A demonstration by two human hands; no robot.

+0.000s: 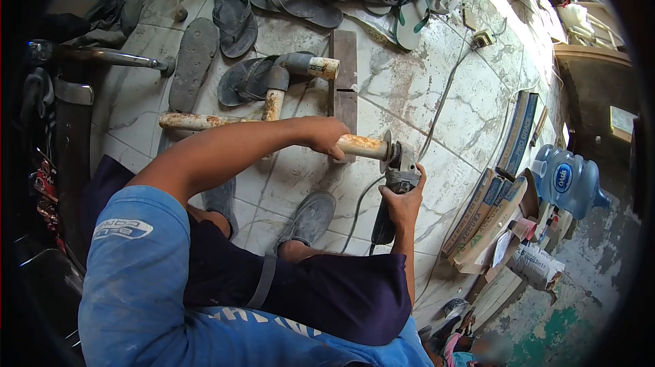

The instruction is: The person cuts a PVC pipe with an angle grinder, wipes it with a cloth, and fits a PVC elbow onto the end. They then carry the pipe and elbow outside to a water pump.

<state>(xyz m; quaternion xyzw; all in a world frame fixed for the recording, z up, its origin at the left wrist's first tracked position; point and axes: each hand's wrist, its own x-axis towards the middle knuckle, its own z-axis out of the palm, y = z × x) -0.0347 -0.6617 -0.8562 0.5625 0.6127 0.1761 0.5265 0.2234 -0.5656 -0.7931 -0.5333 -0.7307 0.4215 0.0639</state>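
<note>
My left hand is closed around a white, rust-stained pipe, which lies across a wooden block on the floor. In my right hand is an angle grinder, its black body pointing toward me. The grinder's disc is at the pipe's right end and appears to touch it. Left of my hand, a short upright branch joins a grey elbow fitting and another stained pipe piece. Whether the grinder is running cannot be made out.
Several sandals lie on the tiled floor ahead. A power cord runs across the tiles. To the right are flat boxes and a blue water jug. A metal-legged chair stands at left.
</note>
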